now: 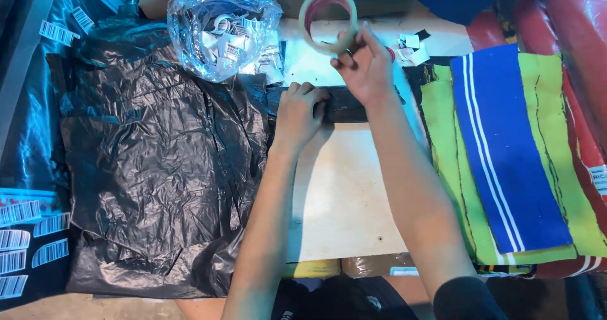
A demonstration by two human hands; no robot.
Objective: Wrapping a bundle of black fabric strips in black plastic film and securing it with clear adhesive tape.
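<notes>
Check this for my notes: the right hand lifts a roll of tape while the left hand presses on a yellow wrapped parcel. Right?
Not quite. The head view shows the left hand pressing a black wrapped parcel, not yellow. The right hand does lift the roll of tape.

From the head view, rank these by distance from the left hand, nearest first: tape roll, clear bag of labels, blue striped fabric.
From the left hand:
1. Tape roll, above right, held in the right hand.
2. Clear bag of labels, upper left; nearly tied with the roll.
3. Blue striped fabric, far right.
</notes>
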